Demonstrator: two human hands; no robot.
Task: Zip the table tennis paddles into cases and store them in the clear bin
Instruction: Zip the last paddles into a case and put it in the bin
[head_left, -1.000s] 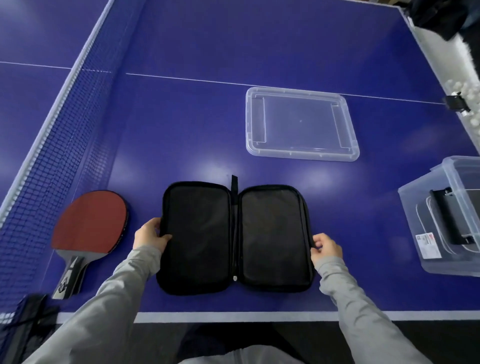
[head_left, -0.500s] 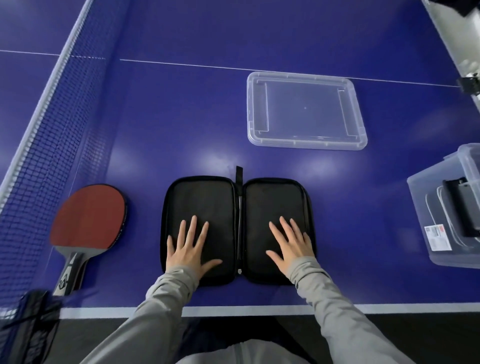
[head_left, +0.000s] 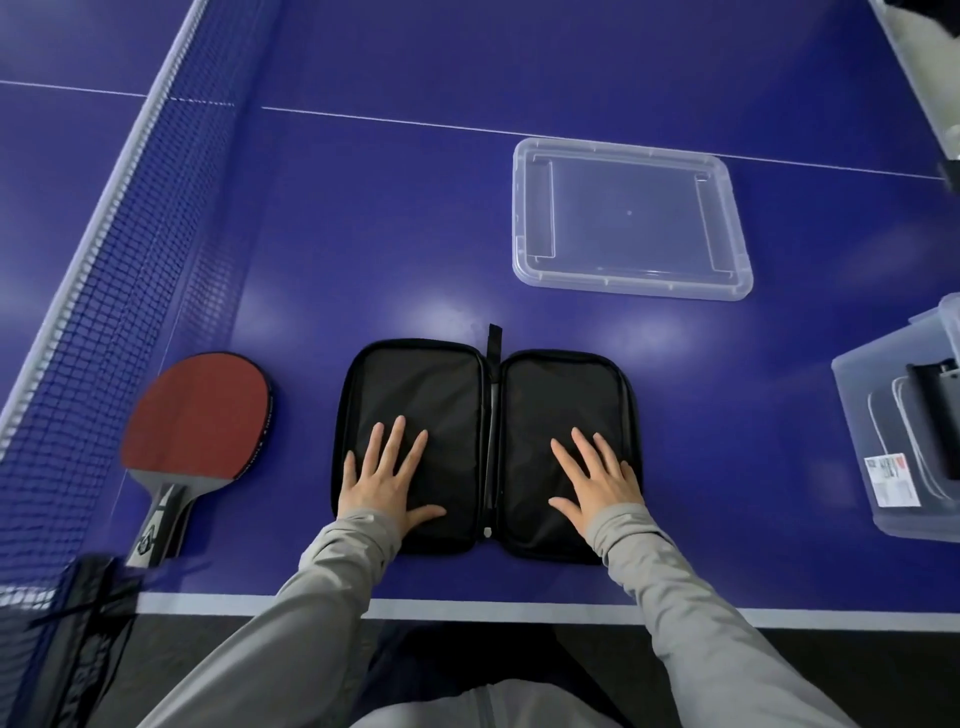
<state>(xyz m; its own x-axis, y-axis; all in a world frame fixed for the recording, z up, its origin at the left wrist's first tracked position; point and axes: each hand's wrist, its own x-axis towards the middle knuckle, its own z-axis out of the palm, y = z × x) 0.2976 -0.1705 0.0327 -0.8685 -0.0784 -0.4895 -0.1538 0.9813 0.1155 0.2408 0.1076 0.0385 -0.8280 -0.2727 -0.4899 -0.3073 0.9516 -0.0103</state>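
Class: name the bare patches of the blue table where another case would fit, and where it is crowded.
Bare: between the net, the clear plastic lid and the open black case; also between case and clear bin. Crowded: the red paddle beside the case, with both hands flat on it.

blue table, net at left, white lines

long grey sleeves, bare hands

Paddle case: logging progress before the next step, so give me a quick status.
Left hand and right hand flat on open case. Paddle lies left of it, not inside. Nothing between them.
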